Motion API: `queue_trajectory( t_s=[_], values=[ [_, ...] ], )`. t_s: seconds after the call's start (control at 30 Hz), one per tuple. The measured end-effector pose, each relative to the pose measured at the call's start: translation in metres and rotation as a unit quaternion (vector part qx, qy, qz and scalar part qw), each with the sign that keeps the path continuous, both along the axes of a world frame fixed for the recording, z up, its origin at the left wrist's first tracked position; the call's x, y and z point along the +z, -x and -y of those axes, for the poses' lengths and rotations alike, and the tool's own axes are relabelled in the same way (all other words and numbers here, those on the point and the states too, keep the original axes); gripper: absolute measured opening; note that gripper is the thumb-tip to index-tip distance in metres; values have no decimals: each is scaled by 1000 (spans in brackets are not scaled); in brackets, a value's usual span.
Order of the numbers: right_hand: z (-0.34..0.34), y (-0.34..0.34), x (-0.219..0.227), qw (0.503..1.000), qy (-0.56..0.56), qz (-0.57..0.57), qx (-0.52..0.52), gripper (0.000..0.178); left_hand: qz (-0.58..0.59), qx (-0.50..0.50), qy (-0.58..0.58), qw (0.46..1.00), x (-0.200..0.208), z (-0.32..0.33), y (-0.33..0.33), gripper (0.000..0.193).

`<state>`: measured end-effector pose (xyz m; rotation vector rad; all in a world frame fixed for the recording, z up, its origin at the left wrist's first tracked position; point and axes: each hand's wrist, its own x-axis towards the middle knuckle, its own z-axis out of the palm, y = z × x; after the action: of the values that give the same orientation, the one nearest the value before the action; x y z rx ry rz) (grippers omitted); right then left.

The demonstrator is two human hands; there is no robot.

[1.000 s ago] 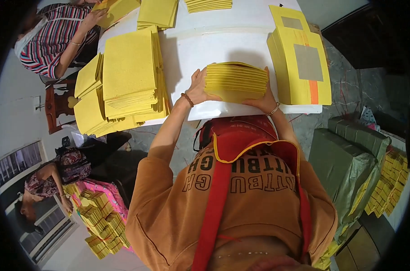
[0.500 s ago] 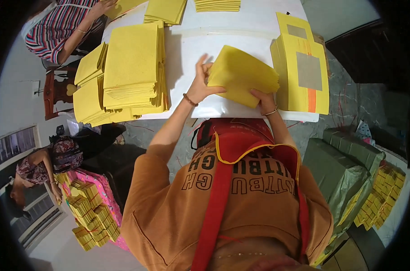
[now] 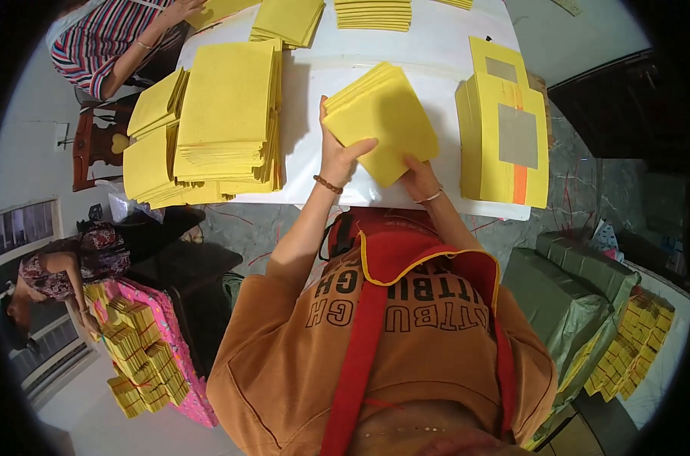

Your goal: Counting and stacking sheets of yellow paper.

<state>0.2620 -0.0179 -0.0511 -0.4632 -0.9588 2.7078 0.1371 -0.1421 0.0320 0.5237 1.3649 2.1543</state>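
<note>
A stack of yellow paper sheets [image 3: 390,125] is held between my two hands above the white table. My left hand [image 3: 343,148] grips its left side, thumb on top and fingers underneath. At its near right corner my right hand [image 3: 419,178] closes on it, thumb on the upper face and the other fingers mostly hidden below. The sheets fan slightly along the far left edge. To the left of my hands rises a tall pile of yellow sheets [image 3: 225,99]. On the right stands a yellow stack with grey patches and an orange strip [image 3: 504,171].
More yellow piles [image 3: 288,21] lie along the far side of the white table [image 3: 307,167]. A co-worker in a striped top [image 3: 106,45] works at far left. Another person [image 3: 68,266] bends over a pink-lined container [image 3: 163,319] of yellow bundles. Green wrapped packages [image 3: 550,304] stand right.
The held stack has turned, its fanned edge swinging from the right to the far left. Both hands have shifted with it, the right one moving left. The view has shifted slightly.
</note>
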Motion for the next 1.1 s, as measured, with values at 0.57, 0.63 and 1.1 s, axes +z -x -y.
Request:
queue_trajectory(
  t_s=[0.57, 0.63, 1.1],
  values=[
    [-13, 26, 35, 994, -49, 58, -73, 68, -341, -110, 270, 894, -33, 12, 4, 132],
    [-16, 28, 25, 992, -51, 76, -87, 70, -362, -67, 257, 893, -46, 13, 0, 129],
    [-22, 11, 43, 932, -362, 0, -33, 70, -229, -24, 204, 951, -17, -1, -1, 82]
  ],
)
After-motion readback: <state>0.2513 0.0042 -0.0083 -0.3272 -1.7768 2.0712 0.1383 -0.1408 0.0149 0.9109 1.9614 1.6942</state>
